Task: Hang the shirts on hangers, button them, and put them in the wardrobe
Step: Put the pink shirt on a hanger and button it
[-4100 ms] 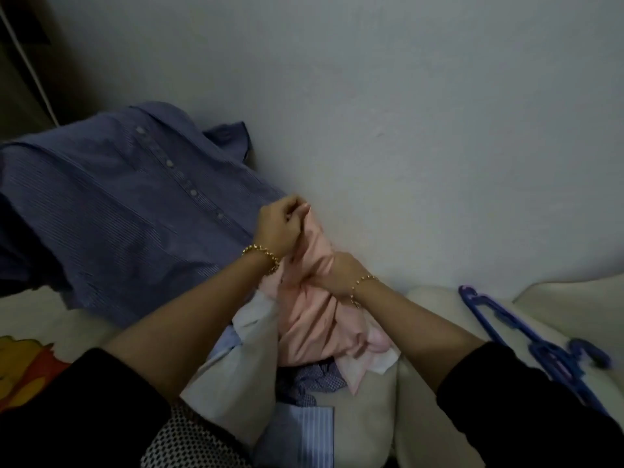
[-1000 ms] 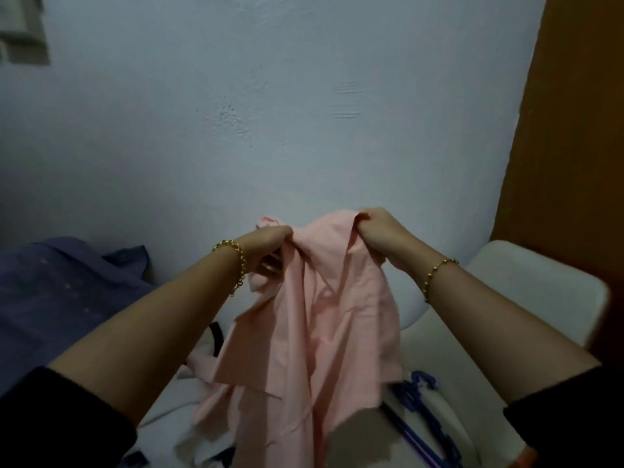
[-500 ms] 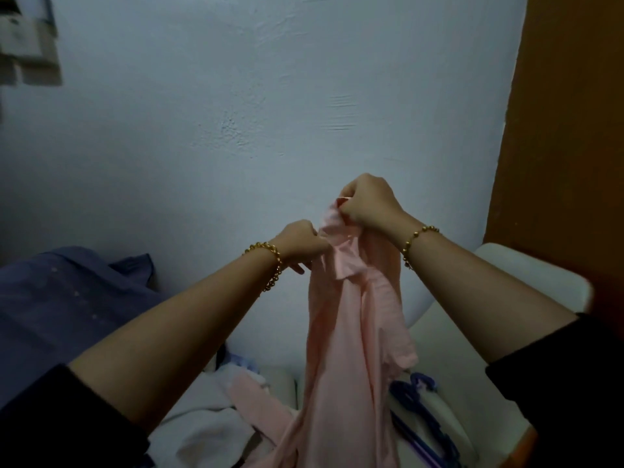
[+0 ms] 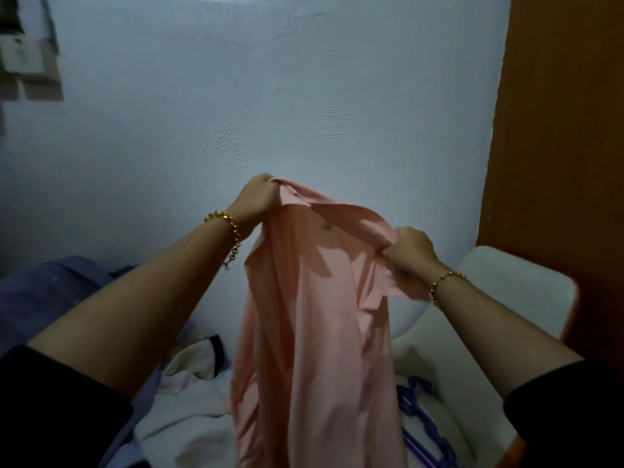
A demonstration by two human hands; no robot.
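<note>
- The pink shirt point(image 4: 314, 315) hangs in mid-air at the centre of the view, in front of the wall. Its top edge is stretched between the two hands, and its body falls straight down past the bottom of the picture.
- The left hand point(image 4: 256, 197) grips the higher, left end of that edge, fingers curled round a bunch of cloth.
- The right hand point(image 4: 408, 251) is clenched on the lower, right end. The hands are well apart, and the edge slopes down from left to right between them.
- Each wrist carries a gold beaded bracelet point(image 4: 224, 224), and black sleeves point(image 4: 50, 410) cover the arms near the bottom corners.
- Under and to the right of the shirt lies a white cushioned surface point(image 4: 516, 292) with a rounded edge. Whether it is a seat or a pillow cannot be told.
- Purple-blue plastic hangers point(image 4: 422, 420) lie on it just right of the hanging cloth, partly hidden behind it.
- Left of the shirt, a crumpled white garment point(image 4: 189, 400) with a dark trim sits low. Farther left, a blue shirt point(image 4: 44, 292) is spread out.
- The wall point(image 4: 304, 96) is pale bluish-white with rough plaster marks. A brown wooden panel point(image 4: 557, 130) fills the right edge, either a door or a wardrobe side; which one is unclear.
- Pale switch plates point(image 4: 23, 59) sit blurred at the upper left.
- The shirt itself is plain salmon pink and thin, falling in long vertical folds, with a small dark mark just below the top edge. Whether its front is buttoned cannot be told.
</note>
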